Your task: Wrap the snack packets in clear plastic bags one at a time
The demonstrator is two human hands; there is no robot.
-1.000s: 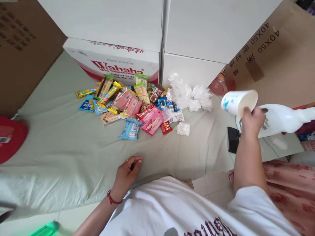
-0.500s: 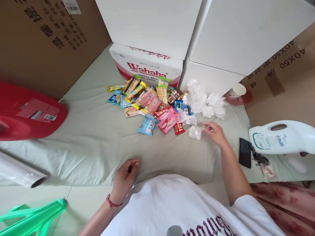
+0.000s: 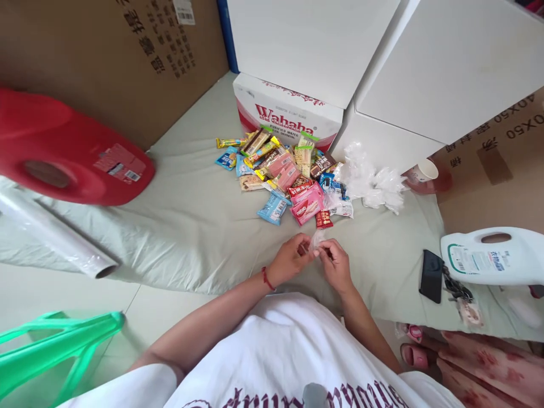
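Note:
My left hand [image 3: 290,260] and my right hand [image 3: 336,264] meet over the pale green cloth [image 3: 191,221], both pinching a small clear plastic bag [image 3: 317,239] between their fingertips. Just beyond them lies a heap of wrapped snacks [image 3: 284,173] in many colours, with a red packet [image 3: 323,219] nearest my hands. A bunch of crumpled clear bags [image 3: 374,181] sits to the right of the heap.
A Wahaha carton [image 3: 284,110] and white boxes [image 3: 425,73] stand behind. Paper cup [image 3: 423,170] at the right back. White jug [image 3: 493,256], black phone [image 3: 431,275] and keys [image 3: 457,290] lie right. Red jug [image 3: 63,153], film roll [image 3: 55,235] and green stool [image 3: 55,345] lie left.
My right hand picked the small clear bag off the cloth and drew it toward me. My left hand rose from the cloth to join it. The view shifted left.

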